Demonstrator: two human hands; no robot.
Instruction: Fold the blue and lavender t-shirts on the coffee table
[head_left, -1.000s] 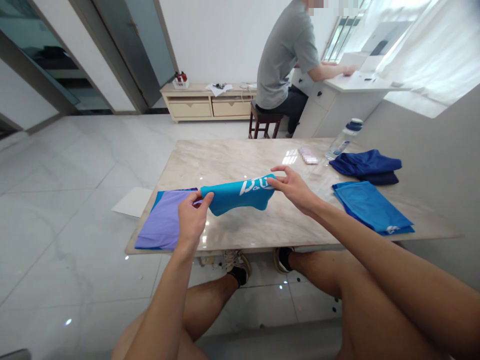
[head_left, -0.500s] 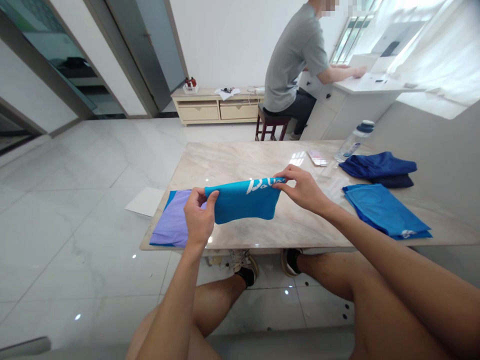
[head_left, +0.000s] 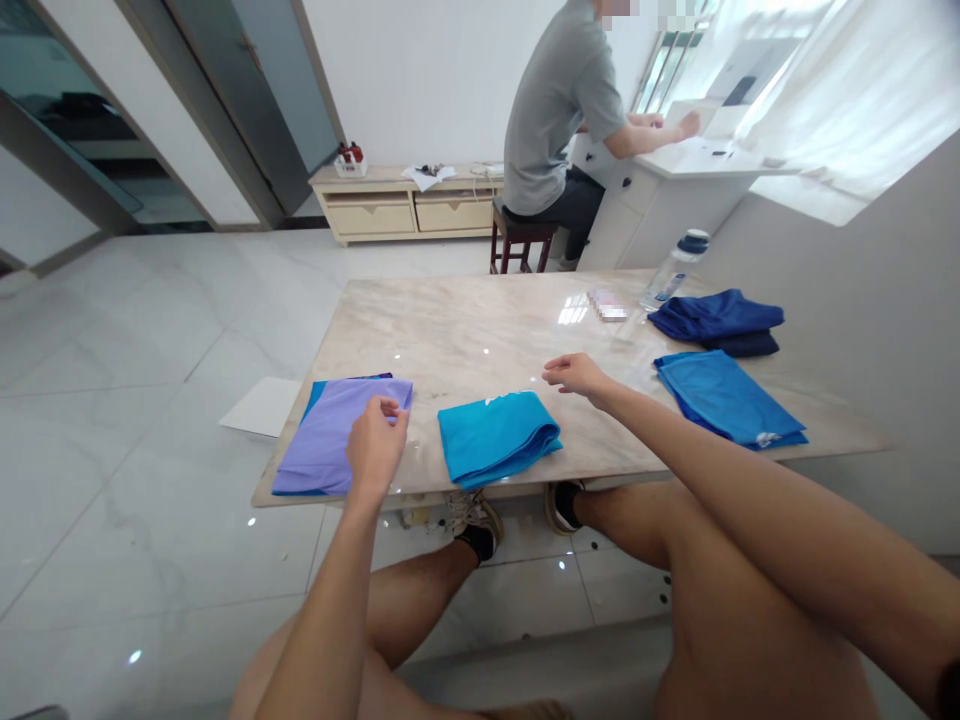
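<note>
A folded bright blue cloth (head_left: 491, 440) with white lettering along its far edge lies on the marble-look table (head_left: 420, 320). Neither hand touches it. To its left, my left hand (head_left: 377, 445) hovers over a folded lavender cloth (head_left: 319, 440), fingers loosely curled and thumb apart, with nothing held. Beyond the blue cloth on the right, my right hand (head_left: 576, 374) is raised and empty, its fingers stretched out. Blue and dark edges of other fabric show beneath the lavender cloth.
On the table's right lie a folded blue garment (head_left: 731, 395) and a crumpled navy garment (head_left: 716, 318). A clear water bottle (head_left: 671, 272) stands behind them, near a small pink-and-white packet (head_left: 607, 305). Farther back, a person in grey (head_left: 559, 110) sits on a stool.
Both hands have let go of the bright blue cloth, which was held up between them and now lies on the table. The hands have moved apart from it, and the view has shifted slightly.
</note>
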